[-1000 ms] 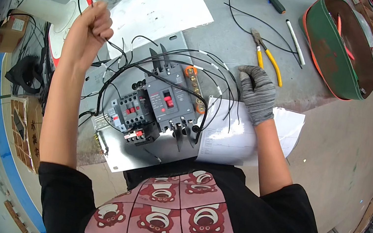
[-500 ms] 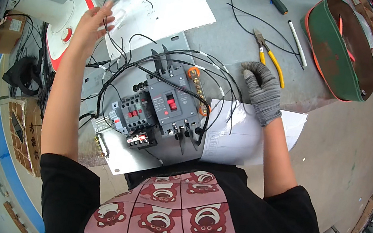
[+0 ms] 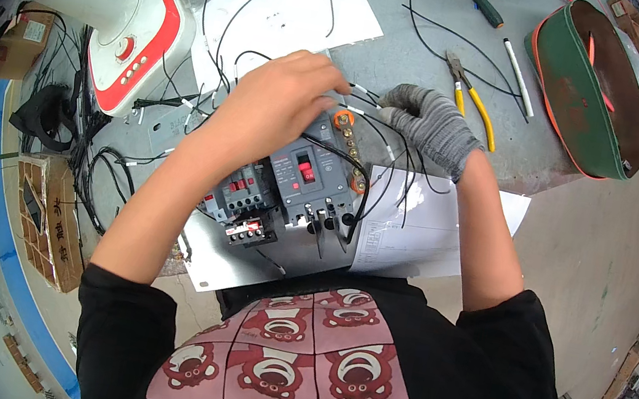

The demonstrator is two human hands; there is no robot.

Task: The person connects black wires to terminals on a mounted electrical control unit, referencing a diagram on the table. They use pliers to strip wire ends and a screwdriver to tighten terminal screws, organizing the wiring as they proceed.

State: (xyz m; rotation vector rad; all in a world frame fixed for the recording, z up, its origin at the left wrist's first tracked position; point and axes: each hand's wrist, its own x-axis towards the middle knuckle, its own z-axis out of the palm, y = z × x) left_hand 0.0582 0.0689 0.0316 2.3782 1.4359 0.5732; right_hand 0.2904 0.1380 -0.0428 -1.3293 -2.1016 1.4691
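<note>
My bare left hand (image 3: 290, 100) reaches over the wiring, its thumb and fingers curled round black wires (image 3: 364, 100) with white end sleeves. Just right of it, my right hand (image 3: 433, 126), in a grey knitted glove, pinches the same bundle. The exact grip of both sets of fingertips is partly hidden. Below my hands a grey circuit breaker (image 3: 313, 186) with a red switch stands on a metal mounting plate (image 3: 256, 265). A smaller contactor (image 3: 239, 192) sits to its left, half covered by my left forearm. Along the breaker's right side runs a brass terminal bar (image 3: 351, 150) with orange ends.
A white and red fan base (image 3: 142, 44) stands at left. Yellow-handled cutters (image 3: 473, 103), a white marker pen (image 3: 518, 76) and a screwdriver (image 3: 480, 2) lie at far right, beside a green bin (image 3: 557, 88). Paper sheets (image 3: 405, 249) lie under the loose wire ends.
My left hand has come right and nearer, from beside the fan base to the wires above the breaker. My right hand has shifted slightly left onto the bundle. Long wires now loop over the far paper.
</note>
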